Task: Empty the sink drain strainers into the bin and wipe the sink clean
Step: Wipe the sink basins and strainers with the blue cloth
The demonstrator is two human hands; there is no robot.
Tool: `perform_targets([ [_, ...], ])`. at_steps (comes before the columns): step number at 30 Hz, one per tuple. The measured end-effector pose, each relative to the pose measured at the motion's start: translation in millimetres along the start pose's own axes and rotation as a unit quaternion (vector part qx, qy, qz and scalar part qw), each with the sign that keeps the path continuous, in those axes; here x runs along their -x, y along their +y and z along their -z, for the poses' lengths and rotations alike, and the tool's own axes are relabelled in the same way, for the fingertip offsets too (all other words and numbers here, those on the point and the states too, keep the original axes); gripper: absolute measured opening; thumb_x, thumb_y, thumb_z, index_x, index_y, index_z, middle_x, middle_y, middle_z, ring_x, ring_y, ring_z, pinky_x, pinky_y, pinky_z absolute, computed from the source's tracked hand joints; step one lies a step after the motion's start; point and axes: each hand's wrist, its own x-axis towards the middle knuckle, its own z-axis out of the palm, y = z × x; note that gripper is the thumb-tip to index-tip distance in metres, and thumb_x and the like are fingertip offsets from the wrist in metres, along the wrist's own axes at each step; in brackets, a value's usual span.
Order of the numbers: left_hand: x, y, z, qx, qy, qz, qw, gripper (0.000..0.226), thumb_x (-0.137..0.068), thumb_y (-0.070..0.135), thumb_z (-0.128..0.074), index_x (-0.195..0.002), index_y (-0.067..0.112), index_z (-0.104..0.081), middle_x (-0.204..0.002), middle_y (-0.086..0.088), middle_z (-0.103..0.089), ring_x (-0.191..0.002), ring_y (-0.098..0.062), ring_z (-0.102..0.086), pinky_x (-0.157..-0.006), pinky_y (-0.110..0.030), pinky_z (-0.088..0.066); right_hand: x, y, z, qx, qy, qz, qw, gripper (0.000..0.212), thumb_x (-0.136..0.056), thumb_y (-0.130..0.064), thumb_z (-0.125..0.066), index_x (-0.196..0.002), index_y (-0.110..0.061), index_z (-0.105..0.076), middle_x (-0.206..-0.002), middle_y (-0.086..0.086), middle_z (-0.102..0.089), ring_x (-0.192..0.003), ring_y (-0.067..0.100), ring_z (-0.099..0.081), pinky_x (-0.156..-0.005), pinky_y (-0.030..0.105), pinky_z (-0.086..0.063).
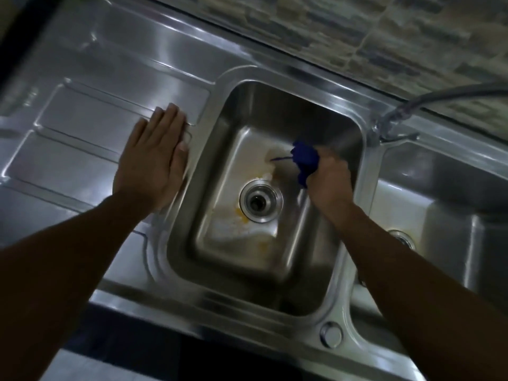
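A steel double sink fills the view. Inside the left basin [277, 105], my right hand [328, 180] grips a bunched dark blue cloth [305, 159] against the basin floor, right of the round drain [260, 201]. The drain shows an open dark hole with a steel ring. Whitish film and yellow stains lie on the floor around it. My left hand [155, 158] rests flat, fingers straight, on the draining board [82, 133] beside the basin's left rim. The right basin [439, 188] shows its own drain [401, 239] partly behind my right forearm.
A grey tap [395, 119] with a hose stands between the two basins at the back. A tiled wall [357, 31] runs behind the sink. A round steel cap [330, 334] sits on the front rim. Dark cabinet front and pale floor lie below.
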Motion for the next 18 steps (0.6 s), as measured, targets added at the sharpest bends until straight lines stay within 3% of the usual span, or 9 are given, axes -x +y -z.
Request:
perform_targets([
  [3,0.0,-0.4,0.5,0.005,-0.002,0.0,1.0,0.054,-0.109,0.032,-0.025,-0.158,0.011,-0.03,-0.166,-0.01,-0.028,-0.156,-0.022,-0.019,-0.127,-0.043,-0.016,-17.1,-11.0,-28.9,-0.089,0.054,-0.113,0.988,0.047,-0.086,-0.004,-0.065,-0.132,-0.007,-0.056,-0.127,0.02,-0.063,-0.117,0.037,-0.061,-0.096,0.039,-0.05],
  [5,0.2,0.4,1.6,0.015,-0.01,0.008,1.0,0.054,-0.108,0.032,-0.025,-0.158,0.012,-0.03,-0.166,-0.008,-0.027,-0.157,-0.019,-0.018,-0.127,-0.044,-0.016,-22.1,-18.9,-57.9,-0.152,0.014,-0.133,0.979,0.063,-0.087,-0.02,-0.069,-0.144,-0.01,-0.046,-0.142,0.019,-0.054,-0.133,0.035,-0.051,-0.11,0.037,-0.042],
  [6,0.0,0.5,2.5,0.02,-0.014,0.012,1.0,0.054,-0.108,0.032,-0.025,-0.158,0.012,-0.03,-0.167,-0.007,-0.026,-0.157,-0.019,-0.017,-0.127,-0.044,-0.016,-21.1,-20.2,-73.8,-0.148,-0.032,-0.117,0.982,0.078,-0.086,-0.027,-0.071,-0.153,-0.013,-0.034,-0.156,0.015,-0.04,-0.145,0.03,-0.037,-0.12,0.036,-0.031],
  [7,-0.5,1.0,3.5,0.024,-0.018,0.015,0.999,0.055,-0.107,0.032,-0.025,-0.158,0.012,-0.029,-0.167,-0.006,-0.025,-0.157,-0.018,-0.016,-0.127,-0.044,-0.016,-18.8,-18.1,-89.1,-0.097,-0.075,-0.078,0.989,0.088,-0.087,-0.034,-0.07,-0.159,-0.015,-0.022,-0.166,0.011,-0.023,-0.154,0.027,-0.02,-0.127,0.038,-0.016],
  [9,-1.3,2.2,5.2,0.031,-0.027,0.023,0.999,0.055,-0.107,0.032,-0.025,-0.159,0.013,-0.028,-0.168,-0.005,-0.023,-0.157,-0.016,-0.014,-0.127,-0.045,-0.016,-15.5,-2.5,-116.4,0.079,-0.088,0.031,0.992,0.087,-0.094,-0.05,-0.053,-0.162,-0.018,-0.008,-0.171,0.005,-0.002,-0.157,0.026,0.002,-0.128,0.044,0.002],
  [11,-1.5,3.4,5.7,0.039,-0.03,0.03,0.998,0.056,-0.106,0.031,-0.026,-0.159,0.013,-0.028,-0.168,-0.004,-0.023,-0.157,-0.016,-0.014,-0.127,-0.046,-0.016,-15.2,16.1,-130.3,0.182,-0.051,0.083,0.978,0.075,-0.101,-0.055,-0.03,-0.162,-0.02,-0.006,-0.171,0.004,-0.003,-0.158,0.029,-0.001,-0.127,0.052,-0.001],
  [13,-2.1,3.3,5.6,0.043,-0.029,0.034,0.998,0.056,-0.106,0.03,-0.027,-0.159,0.013,-0.029,-0.167,-0.004,-0.024,-0.157,-0.017,-0.015,-0.127,-0.047,-0.017,-23.6,27.3,-139.4,0.191,-0.015,0.098,0.977,0.065,-0.104,-0.051,-0.021,-0.162,-0.024,-0.008,-0.17,0.003,-0.009,-0.157,0.03,-0.009,-0.125,0.057,-0.011],
  [18,-1.9,2.9,5.2,0.037,-0.029,0.028,0.998,0.056,-0.105,0.029,-0.028,-0.158,0.011,-0.031,-0.167,-0.006,-0.025,-0.157,-0.019,-0.016,-0.126,-0.049,-0.018,-47.0,-17.6,-170.7,0.171,0.015,0.147,0.974,0.057,-0.105,-0.044,-0.024,-0.159,-0.024,-0.023,-0.168,0.003,-0.021,-0.155,0.031,-0.017,-0.121,0.054,-0.024],
])
